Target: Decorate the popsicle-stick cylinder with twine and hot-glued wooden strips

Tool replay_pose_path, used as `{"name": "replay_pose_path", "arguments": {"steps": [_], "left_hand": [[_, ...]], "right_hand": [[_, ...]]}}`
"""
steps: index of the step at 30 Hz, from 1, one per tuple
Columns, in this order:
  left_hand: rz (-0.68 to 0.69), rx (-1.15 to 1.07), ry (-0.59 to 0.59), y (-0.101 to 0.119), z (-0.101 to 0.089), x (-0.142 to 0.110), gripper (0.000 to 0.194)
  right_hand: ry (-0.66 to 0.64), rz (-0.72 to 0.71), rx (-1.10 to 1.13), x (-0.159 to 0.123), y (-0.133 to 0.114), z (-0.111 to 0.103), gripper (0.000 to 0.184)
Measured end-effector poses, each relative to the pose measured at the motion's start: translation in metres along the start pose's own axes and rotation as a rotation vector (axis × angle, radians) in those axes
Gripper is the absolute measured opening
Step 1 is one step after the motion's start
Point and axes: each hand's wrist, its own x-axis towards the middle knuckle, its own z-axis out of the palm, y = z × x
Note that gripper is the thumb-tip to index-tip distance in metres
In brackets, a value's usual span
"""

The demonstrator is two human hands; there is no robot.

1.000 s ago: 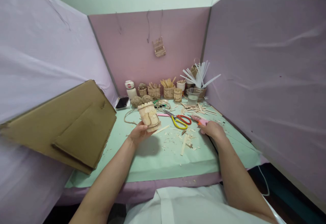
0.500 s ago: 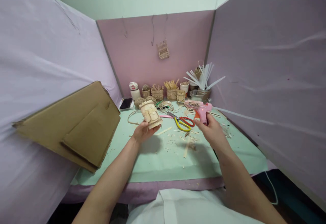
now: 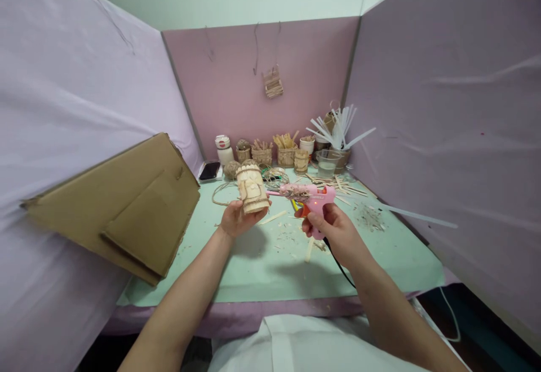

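My left hand (image 3: 240, 218) holds a small wooden-strip pot (image 3: 251, 189) from below, nearly upright above the table. Twine runs around its top and base, and a loop of it crosses the side. In my right hand (image 3: 333, 228) is a pink glue gun (image 3: 315, 197), its nozzle pointing left, close to the pot. A long clear glue stick (image 3: 418, 216) sticks out to the right behind the gun, and a black cord hangs below its handle. The scissors (image 3: 295, 205) lie on the table, mostly hidden behind the gun.
On the green tabletop (image 3: 270, 282) lie wood scraps and shavings. Along the back stand a white jar (image 3: 224, 150), baskets of sticks (image 3: 286, 155), and a pot of glue sticks (image 3: 339, 158). A phone (image 3: 210, 171) lies back left. A cardboard sheet (image 3: 127, 214) leans at left.
My right hand has brought the glue gun left and slightly down, closer to the pot, now covering most of the scissors. The pot has turned a little more upright in my left hand.
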Motion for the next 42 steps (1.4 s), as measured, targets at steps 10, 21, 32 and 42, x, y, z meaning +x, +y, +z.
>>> {"name": "replay_pose_path", "arguments": {"steps": [10, 21, 32, 42], "left_hand": [[-0.047, 0.056, -0.007, -0.001, 0.003, -0.001, 0.064], [0.101, 0.092, 0.271, -0.017, 0.009, 0.016, 0.033], [0.115, 0.146, 0.292, -0.024, 0.001, 0.018, 0.037], [0.108, 0.18, 0.351, -0.026, 0.004, 0.018, 0.043]], "right_hand": [[-0.008, -0.025, -0.141, 0.0, 0.006, 0.004, 0.039], [0.076, -0.093, -0.469, 0.008, 0.029, 0.007, 0.035], [0.093, -0.124, -0.578, 0.015, 0.047, 0.005, 0.028], [0.117, -0.153, -0.65, 0.015, 0.047, 0.006, 0.023]]}}
